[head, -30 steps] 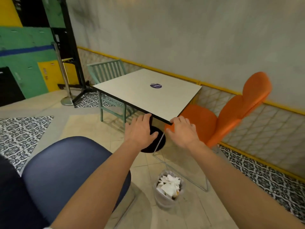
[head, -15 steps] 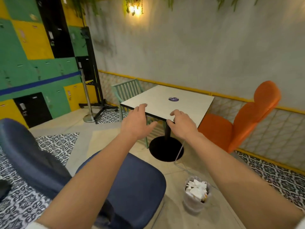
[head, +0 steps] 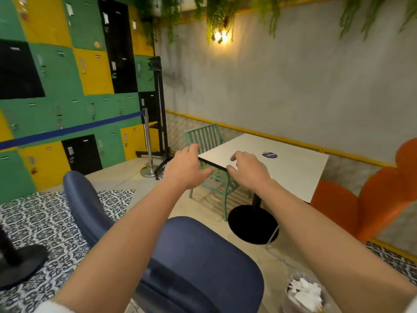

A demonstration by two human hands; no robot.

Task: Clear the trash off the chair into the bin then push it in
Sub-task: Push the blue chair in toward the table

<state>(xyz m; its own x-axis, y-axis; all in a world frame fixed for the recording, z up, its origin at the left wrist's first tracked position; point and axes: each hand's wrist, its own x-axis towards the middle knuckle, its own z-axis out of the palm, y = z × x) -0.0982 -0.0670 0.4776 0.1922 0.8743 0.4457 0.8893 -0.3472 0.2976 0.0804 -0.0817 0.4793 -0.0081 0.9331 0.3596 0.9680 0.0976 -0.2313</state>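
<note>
Navy chair [head: 198, 256] sat bare at six o'clock, the paper-filled bin [head: 302, 297] at five. Left hand [head: 185, 168] and right hand [head: 248, 170] hovered empty, fingers loosely spread; gripping the backrest [head: 81, 199] and pushing squarely toward the table [head: 282, 175] seemed wisest.

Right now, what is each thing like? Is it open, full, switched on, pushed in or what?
left hand: open, holds nothing.
right hand: open, holds nothing.
blue chair: pulled out from the table, no trash on the seat that shows.
bin: upright on the floor, white paper scraps inside.
table: bare but for a round sticker.
wall lamp: switched on.
</note>
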